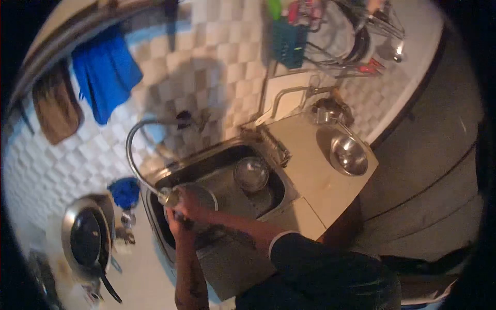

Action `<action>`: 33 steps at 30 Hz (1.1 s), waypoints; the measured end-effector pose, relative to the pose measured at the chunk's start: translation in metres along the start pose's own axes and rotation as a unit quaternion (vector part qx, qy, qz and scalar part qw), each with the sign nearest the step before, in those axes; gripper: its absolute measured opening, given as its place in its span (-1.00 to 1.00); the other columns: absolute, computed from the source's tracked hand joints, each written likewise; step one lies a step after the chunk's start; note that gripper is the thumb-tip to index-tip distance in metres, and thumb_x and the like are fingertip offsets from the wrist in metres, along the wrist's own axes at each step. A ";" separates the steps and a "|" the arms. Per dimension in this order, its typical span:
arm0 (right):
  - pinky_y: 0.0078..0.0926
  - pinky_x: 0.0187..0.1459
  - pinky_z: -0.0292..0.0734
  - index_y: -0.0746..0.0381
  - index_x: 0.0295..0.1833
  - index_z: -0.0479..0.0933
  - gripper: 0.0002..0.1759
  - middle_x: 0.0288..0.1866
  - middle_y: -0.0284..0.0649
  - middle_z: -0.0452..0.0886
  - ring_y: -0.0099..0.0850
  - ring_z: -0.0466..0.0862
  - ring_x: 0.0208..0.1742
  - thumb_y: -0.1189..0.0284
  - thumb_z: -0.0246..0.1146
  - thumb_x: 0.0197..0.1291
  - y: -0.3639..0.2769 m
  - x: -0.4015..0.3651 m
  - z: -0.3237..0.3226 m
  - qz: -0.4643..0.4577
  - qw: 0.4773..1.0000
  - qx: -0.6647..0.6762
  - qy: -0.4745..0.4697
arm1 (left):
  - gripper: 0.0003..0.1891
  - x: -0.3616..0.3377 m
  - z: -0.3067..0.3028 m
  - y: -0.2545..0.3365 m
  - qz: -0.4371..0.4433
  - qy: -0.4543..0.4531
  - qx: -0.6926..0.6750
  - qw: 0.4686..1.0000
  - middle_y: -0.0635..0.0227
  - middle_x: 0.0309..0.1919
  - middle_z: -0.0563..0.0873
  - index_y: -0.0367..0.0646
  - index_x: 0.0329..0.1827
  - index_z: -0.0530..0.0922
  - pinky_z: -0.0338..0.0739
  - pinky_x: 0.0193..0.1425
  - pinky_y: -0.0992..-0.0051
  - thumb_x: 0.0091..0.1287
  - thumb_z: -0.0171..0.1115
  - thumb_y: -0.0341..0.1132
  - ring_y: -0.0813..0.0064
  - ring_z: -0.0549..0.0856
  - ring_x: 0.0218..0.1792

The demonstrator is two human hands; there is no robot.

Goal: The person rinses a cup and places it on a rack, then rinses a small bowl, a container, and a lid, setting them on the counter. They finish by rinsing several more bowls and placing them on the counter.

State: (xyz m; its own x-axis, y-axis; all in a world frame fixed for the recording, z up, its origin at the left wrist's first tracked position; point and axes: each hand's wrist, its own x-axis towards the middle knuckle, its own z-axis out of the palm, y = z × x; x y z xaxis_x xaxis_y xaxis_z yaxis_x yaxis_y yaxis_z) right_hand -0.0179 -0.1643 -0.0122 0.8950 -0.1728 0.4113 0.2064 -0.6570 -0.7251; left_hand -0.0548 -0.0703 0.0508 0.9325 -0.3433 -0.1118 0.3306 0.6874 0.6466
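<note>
A flexible metal faucet hose (pixel 130 147) arches from the wall down to its spray head (pixel 168 198) over the left part of the sink (pixel 279 214). My right hand (pixel 192 205) reaches in from the right and is closed at this faucet head. My left hand (pixel 181 223) comes up from below, close against the right one; its fingers are blurred and partly hidden. Beneath the hands, a round pan or bowl (pixel 212 195) shows part of its pale rim. A shiny metal bowl (pixel 251 174) rests in the sink's far right part.
Left of the sink lie a large metal pan with a black frying pan (pixel 85 238) in it and a blue scrubber or cloth (pixel 124 192). A steel bowl (pixel 349 155) stands on the right counter. A dish rack with a green basket (pixel 288 44) sits behind. Cloths (pixel 106 72) hang left.
</note>
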 end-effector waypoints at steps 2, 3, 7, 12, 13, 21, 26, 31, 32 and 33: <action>-0.14 0.29 0.39 0.30 0.33 0.38 -0.48 0.21 0.19 0.49 0.03 0.52 0.23 0.26 0.14 0.35 0.012 -0.008 0.012 0.054 0.985 0.156 0.049 | -0.51 0.015 -0.033 -0.022 0.039 -0.101 -0.025 0.994 0.18 0.24 0.54 -0.13 0.44 0.28 0.57 0.23 0.23 0.53 0.04 -0.16 0.23 0.58 0.22; -0.15 0.29 0.40 0.27 0.38 0.34 -0.44 0.23 0.19 0.48 0.04 0.51 0.24 0.27 0.16 0.34 0.009 -0.013 0.011 0.031 0.972 0.232 0.027 | -0.43 0.020 -0.041 -0.028 0.056 -0.147 -0.039 0.987 0.13 0.31 0.50 -0.14 0.49 0.23 0.56 0.27 0.20 0.48 0.15 -0.20 0.19 0.55 0.28; -0.18 0.26 0.45 0.19 0.47 0.29 -0.33 0.32 0.11 0.45 0.02 0.51 0.29 0.31 0.25 0.25 -0.036 -0.013 -0.081 -0.065 0.949 0.200 -0.234 | -0.47 0.013 -0.030 -0.015 0.093 -0.109 0.054 0.988 0.21 0.15 0.59 -0.13 0.42 0.29 0.66 0.06 0.28 0.46 0.16 -0.17 0.28 0.66 0.05; -0.16 0.25 0.46 0.19 0.40 0.38 -0.29 0.33 0.01 0.47 -0.06 0.54 0.29 0.32 0.38 0.11 -0.039 -0.041 -0.177 -0.184 0.932 0.095 -0.298 | -0.28 -0.020 0.019 -0.028 -0.102 -0.038 0.002 0.994 0.19 0.07 0.63 -0.20 0.23 0.48 0.47 0.27 0.11 0.46 -0.12 0.32 0.21 0.61 0.10; -0.15 0.25 0.46 0.19 0.38 0.40 -0.29 0.34 -0.01 0.47 -0.07 0.55 0.29 0.31 0.41 0.08 -0.032 -0.044 -0.189 -0.170 0.925 0.093 -0.326 | -0.26 -0.020 0.021 -0.038 -0.136 -0.055 -0.022 0.989 0.18 0.08 0.62 -0.21 0.21 0.49 0.44 0.30 0.08 0.45 -0.16 0.36 0.20 0.60 0.13; -0.11 0.34 0.36 0.19 0.40 0.35 -0.06 0.31 0.14 0.49 0.01 0.48 0.36 0.16 0.55 -0.13 -0.006 -0.064 -0.312 -0.055 0.934 0.058 -0.349 | -0.46 -0.061 0.127 -0.106 0.116 -0.192 0.456 0.861 0.14 0.03 0.65 -0.20 0.28 0.48 0.60 0.09 0.32 0.51 0.00 0.09 0.25 0.65 0.06; -0.20 0.60 -0.05 0.31 0.58 0.06 0.29 0.57 0.23 0.07 0.05 0.07 0.61 -0.07 0.56 -0.15 0.056 -0.117 -0.360 -0.132 0.967 0.023 -0.216 | -0.59 -0.045 0.088 -0.126 -0.032 -0.167 0.526 0.833 0.24 -0.16 0.65 -0.14 0.18 0.48 0.59 -0.07 0.34 0.49 0.08 -0.01 0.32 0.64 -0.15; -0.16 0.54 0.13 0.28 0.54 0.17 0.12 0.54 0.15 0.20 0.04 0.21 0.55 -0.13 0.44 0.02 0.130 -0.181 -0.353 -0.077 0.976 0.033 -0.201 | -0.67 -0.053 0.044 -0.123 -0.137 -0.124 0.506 0.842 0.32 -0.32 0.62 -0.10 0.06 0.49 0.57 -0.15 0.32 0.47 0.15 -0.04 0.36 0.62 -0.28; -0.15 0.51 0.19 0.28 0.53 0.20 0.07 0.52 0.13 0.25 0.03 0.27 0.52 -0.12 0.42 0.06 0.128 -0.187 -0.357 -0.059 0.972 0.034 -0.224 | -0.67 -0.072 0.071 -0.123 -0.233 -0.016 0.330 0.915 0.33 -0.31 0.60 -0.10 0.06 0.49 0.57 -0.12 0.32 0.47 0.15 -0.04 0.38 0.62 -0.25; -0.13 0.47 0.25 0.28 0.51 0.23 0.02 0.49 0.11 0.30 0.03 0.33 0.48 -0.11 0.39 0.09 0.119 -0.197 -0.362 -0.039 0.966 0.035 -0.253 | -0.67 -0.079 0.070 -0.128 -0.240 -0.018 0.383 0.892 0.28 -0.20 0.54 -0.12 0.05 0.46 0.59 -0.03 0.27 0.46 0.15 -0.06 0.34 0.60 -0.18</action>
State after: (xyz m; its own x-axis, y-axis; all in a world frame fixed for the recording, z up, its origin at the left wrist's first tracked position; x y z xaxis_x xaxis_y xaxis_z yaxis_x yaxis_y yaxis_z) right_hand -0.3126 -0.4745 0.0202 0.9506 0.2678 0.1572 0.2921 -0.5991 -0.7455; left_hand -0.1811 -0.1766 0.0298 0.6997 -0.5107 -0.4995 0.4822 -0.1783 0.8577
